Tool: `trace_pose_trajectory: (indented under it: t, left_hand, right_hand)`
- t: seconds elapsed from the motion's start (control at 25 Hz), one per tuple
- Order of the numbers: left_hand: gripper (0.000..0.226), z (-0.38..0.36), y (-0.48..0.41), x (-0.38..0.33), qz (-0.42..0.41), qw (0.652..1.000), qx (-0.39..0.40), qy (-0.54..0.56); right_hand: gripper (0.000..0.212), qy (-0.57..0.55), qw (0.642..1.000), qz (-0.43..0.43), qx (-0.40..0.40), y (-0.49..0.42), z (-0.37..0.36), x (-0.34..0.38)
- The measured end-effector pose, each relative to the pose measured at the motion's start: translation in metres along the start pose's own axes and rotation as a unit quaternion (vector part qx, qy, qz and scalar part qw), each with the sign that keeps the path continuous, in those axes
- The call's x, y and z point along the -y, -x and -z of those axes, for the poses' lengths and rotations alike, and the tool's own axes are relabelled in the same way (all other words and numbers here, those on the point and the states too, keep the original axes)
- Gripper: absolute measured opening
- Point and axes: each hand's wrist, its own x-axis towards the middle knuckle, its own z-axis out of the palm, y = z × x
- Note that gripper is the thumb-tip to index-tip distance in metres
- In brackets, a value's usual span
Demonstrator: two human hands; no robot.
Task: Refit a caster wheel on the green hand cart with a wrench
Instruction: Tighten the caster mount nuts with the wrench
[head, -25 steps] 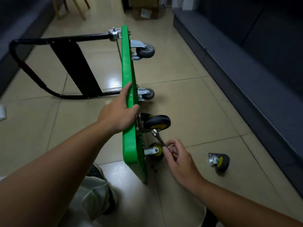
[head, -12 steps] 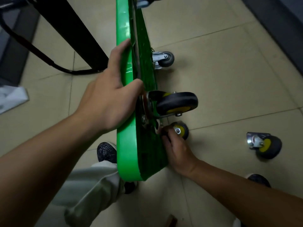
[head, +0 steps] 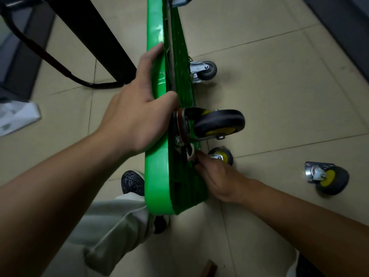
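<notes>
The green cart (head: 157, 176) stands on its long edge on the tiled floor (head: 279, 96), w/ its ribbed underside turned toward the R hand (head: 217, 176). The L hand (head: 139, 114) clenches the cart's upper edge: thumb hooked over onto the underside, one finger stretched along the edge.

Just beside that thumb, on the underside, sits the big caster wheel (head: 219, 122). It has a black tyre & a yellow hub, and its round plate lies against the green ribs. Directly below the plate is the wrench (head: 190, 151). Only its shiny head shows, close at the plate's bolts; if it sits on a bolt, I cannot tell. The R hand grasps the wrench w/ curled fingers, which hide the shaft.

Behind those fingers, low on the underside near the floor, is a 2nd yellow-hub caster (head: 222, 156). Farther along the underside is a small grey caster (head: 206, 70). A loose caster (head: 329, 178) lies on the floor well apart from the cart, on the underside's side.

On the cart's other side are the black handle (head: 89, 37), a shoe (head: 132, 181) just beside the near corner, & a pale trouser leg (head: 111, 222).
</notes>
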Motion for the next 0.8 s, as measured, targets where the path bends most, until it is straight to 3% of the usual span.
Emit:
trace_pose_trajectory:
  t: [0.28, 0.4, 0.48, 0.56, 0.68, 0.8]
  left_hand:
    - [0.078, 0.0, -0.001, -0.002, -0.001, 1.0, 0.001, -0.018]
    - [0.078, -0.001, -0.003, -0.003, 0.001, 1.0, 0.0, -0.025]
    - [0.077, -0.001, -0.002, -0.004, 0.002, 1.0, -0.001, -0.03]
    - [0.077, 0.0, -0.001, -0.004, 0.003, 1.0, -0.006, -0.031]
    - [0.077, -0.001, 0.0, -0.003, 0.0, 1.0, -0.004, -0.028]
    - [0.077, -0.001, 0.0, -0.004, -0.001, 1.0, -0.003, -0.026]
  right_hand:
    - [0.023, -0.065, 0.997, -0.03, -0.017, 0.023, -0.003, 0.021]
    - [0.039, -0.083, 0.994, -0.075, 0.002, 0.031, -0.001, 0.035]
    - [0.039, -0.109, 0.988, -0.111, 0.014, 0.037, 0.001, 0.045]
    - [0.037, -0.149, 0.976, -0.154, 0.025, 0.041, 0.002, 0.058]
    - [0.052, -0.22, 0.949, -0.217, 0.057, 0.04, 0.007, 0.078]
    - [0.046, -0.255, 0.929, -0.252, 0.088, 0.036, 0.022, 0.1]
